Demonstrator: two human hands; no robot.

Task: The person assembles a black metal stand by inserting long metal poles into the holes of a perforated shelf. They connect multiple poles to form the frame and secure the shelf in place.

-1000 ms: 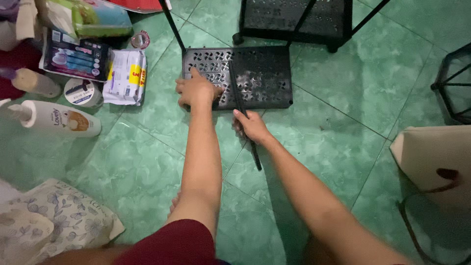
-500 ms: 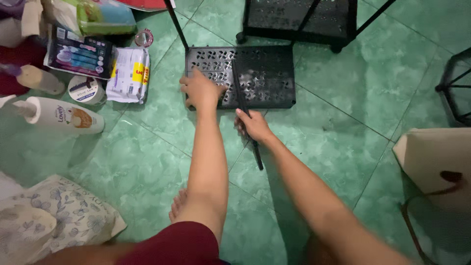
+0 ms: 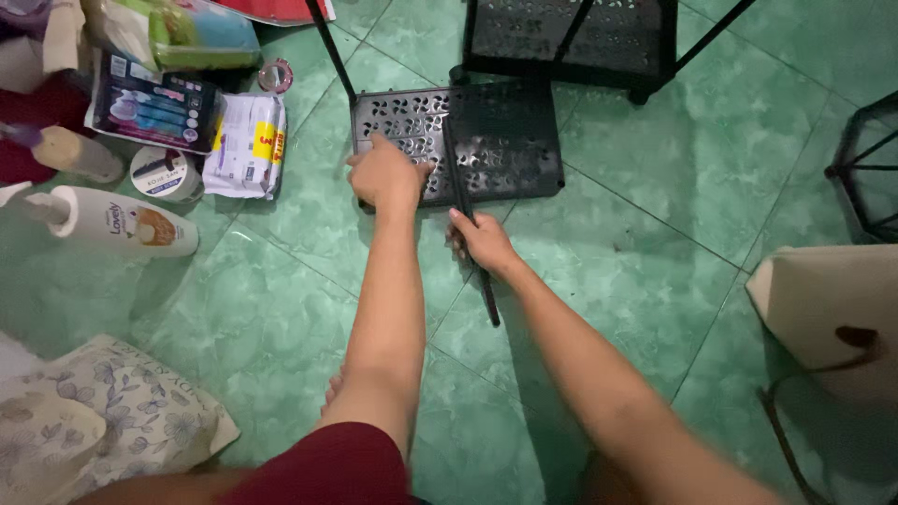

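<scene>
At the bottom of the frame, a knee in dark red shorts point(image 3: 327, 468) pokes in, and two bare arms stretch up from it over the green tiled floor point(image 3: 645, 271). At the lower left lies a pale cloth bag with flowers point(image 3: 122, 421). At the right edge sits a tan paper bag with dark handles point(image 3: 828, 309).

In the middle of the frame, the right hand point(image 3: 482, 241) is curled tight around a thin black rod point(image 3: 472, 234). The rod is long and straight. Its low end lies on the floor below the hand, and its top runs up across the black shelf panel point(image 3: 505, 140).

Just to the left, the left hand point(image 3: 383, 173) presses down on the near left part of the panel. Its fingers are bent a little and its pointer finger sticks out. It grips nothing.

The panel is flat and black, shaped like a rectangle, with lots of small cut-out holes all over. It lies on the floor in the upper middle of the frame.

To the left, a white lotion bottle point(image 3: 112, 223) lies on its side. Near it are a round tin point(image 3: 164, 173), a white packet with yellow on it point(image 3: 245, 145) and a dark box point(image 3: 154, 108).

At the top, behind the panel, stands a black rack point(image 3: 571, 37) with the same kind of holes. A thin black pole point(image 3: 329, 47) leans at the upper left.
</scene>
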